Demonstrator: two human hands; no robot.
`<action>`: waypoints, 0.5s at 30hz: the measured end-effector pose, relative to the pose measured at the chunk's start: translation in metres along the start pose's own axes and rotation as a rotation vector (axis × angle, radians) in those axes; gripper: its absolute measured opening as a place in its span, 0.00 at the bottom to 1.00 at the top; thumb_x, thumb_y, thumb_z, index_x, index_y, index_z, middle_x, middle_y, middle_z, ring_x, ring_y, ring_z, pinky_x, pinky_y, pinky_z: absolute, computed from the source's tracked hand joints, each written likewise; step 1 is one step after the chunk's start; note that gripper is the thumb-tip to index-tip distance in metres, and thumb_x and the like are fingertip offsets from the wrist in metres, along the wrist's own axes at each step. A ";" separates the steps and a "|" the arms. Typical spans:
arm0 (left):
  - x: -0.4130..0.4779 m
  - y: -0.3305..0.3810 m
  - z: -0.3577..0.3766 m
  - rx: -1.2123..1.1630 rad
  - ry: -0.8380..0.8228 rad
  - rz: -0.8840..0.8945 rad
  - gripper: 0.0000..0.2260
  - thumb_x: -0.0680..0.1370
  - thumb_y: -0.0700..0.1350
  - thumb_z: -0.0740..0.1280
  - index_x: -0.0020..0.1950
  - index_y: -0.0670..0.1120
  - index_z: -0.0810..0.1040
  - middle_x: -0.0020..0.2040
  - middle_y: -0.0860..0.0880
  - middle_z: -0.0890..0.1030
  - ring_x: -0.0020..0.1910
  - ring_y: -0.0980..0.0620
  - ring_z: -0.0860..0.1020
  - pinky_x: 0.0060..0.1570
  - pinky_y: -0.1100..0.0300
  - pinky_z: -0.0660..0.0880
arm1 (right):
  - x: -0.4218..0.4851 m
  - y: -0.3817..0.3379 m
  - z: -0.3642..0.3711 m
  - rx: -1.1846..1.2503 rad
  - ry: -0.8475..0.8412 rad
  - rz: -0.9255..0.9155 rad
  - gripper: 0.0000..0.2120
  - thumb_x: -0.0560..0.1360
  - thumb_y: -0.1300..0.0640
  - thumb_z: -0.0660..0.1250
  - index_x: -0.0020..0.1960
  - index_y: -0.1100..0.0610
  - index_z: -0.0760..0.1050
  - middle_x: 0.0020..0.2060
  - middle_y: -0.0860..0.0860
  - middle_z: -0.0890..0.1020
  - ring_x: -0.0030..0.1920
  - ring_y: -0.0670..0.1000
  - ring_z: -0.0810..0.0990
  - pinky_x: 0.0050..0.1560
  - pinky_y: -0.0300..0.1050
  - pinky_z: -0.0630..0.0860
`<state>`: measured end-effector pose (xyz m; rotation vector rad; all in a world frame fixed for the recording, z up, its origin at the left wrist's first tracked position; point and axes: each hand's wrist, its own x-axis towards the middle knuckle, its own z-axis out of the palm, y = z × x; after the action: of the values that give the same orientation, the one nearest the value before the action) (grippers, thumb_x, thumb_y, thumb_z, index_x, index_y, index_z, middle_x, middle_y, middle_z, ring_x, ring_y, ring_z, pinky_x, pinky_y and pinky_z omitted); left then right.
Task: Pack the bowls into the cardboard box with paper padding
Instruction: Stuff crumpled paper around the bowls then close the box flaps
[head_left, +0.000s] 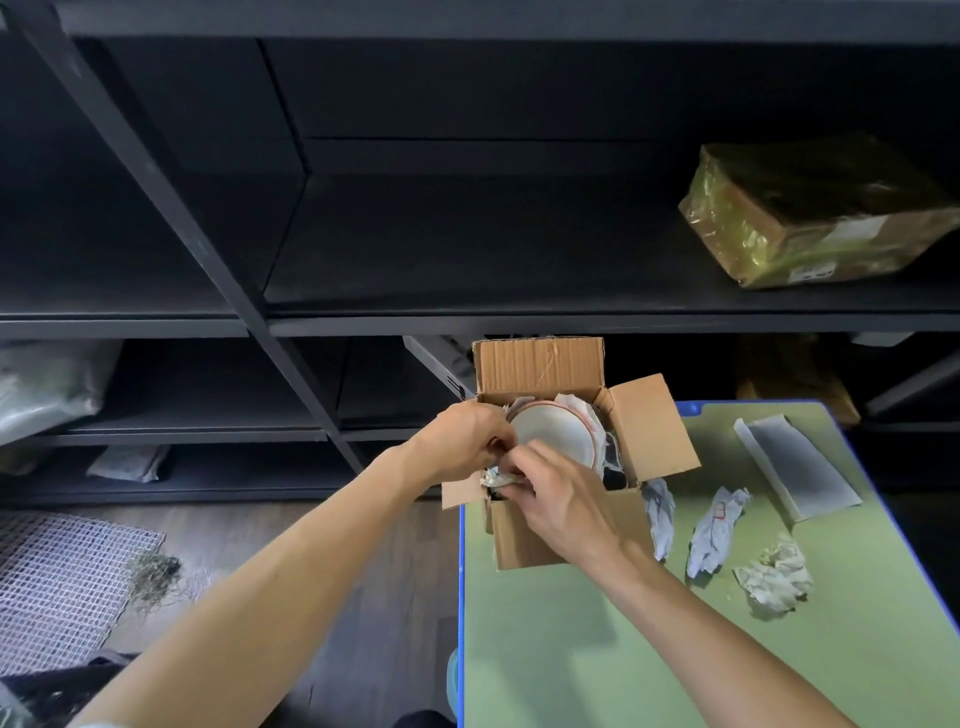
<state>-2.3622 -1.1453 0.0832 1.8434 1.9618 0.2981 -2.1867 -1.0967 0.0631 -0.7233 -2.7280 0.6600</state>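
Note:
An open cardboard box (540, 371) stands at the far left corner of the green table (649, 649), its flaps spread out. A white bowl (558, 428) with a reddish rim lies inside, with paper tucked round its right side. Both hands meet at the box's near left corner. My left hand (462, 441) has its fingers curled at the bowl's left edge. My right hand (558, 499) pinches a crumpled paper wad (496, 478) against that corner. How deep the wad goes is hidden by the hands.
Three crumpled paper pieces (714, 530) lie on the table right of the box, and a grey folded sheet (797, 467) lies further back. A dark shelf unit stands behind, holding a wrapped parcel (810, 213). A mesh mat (62, 582) lies on the floor at left.

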 end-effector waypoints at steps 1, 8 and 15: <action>0.000 0.000 0.001 -0.002 0.002 -0.002 0.07 0.73 0.40 0.70 0.49 0.47 0.84 0.45 0.50 0.80 0.47 0.49 0.76 0.48 0.50 0.75 | 0.001 0.000 0.001 -0.030 0.006 -0.007 0.06 0.74 0.54 0.71 0.47 0.52 0.75 0.43 0.45 0.78 0.47 0.52 0.76 0.37 0.50 0.73; -0.001 -0.002 0.008 -0.065 0.042 0.008 0.04 0.76 0.44 0.71 0.49 0.48 0.85 0.46 0.51 0.80 0.47 0.51 0.76 0.51 0.53 0.75 | -0.011 -0.003 0.011 -0.167 0.015 -0.083 0.03 0.75 0.58 0.69 0.43 0.55 0.78 0.43 0.48 0.74 0.47 0.52 0.76 0.32 0.47 0.72; -0.006 -0.004 0.017 -0.121 0.149 0.032 0.03 0.76 0.44 0.71 0.47 0.48 0.84 0.44 0.53 0.79 0.47 0.54 0.75 0.49 0.61 0.70 | -0.041 -0.009 0.002 -0.195 -0.149 -0.145 0.28 0.72 0.63 0.61 0.72 0.58 0.68 0.61 0.50 0.76 0.60 0.53 0.73 0.57 0.46 0.76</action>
<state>-2.3585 -1.1539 0.0671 1.8233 1.9652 0.5664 -2.1565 -1.1253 0.0608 -0.5286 -2.9779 0.4369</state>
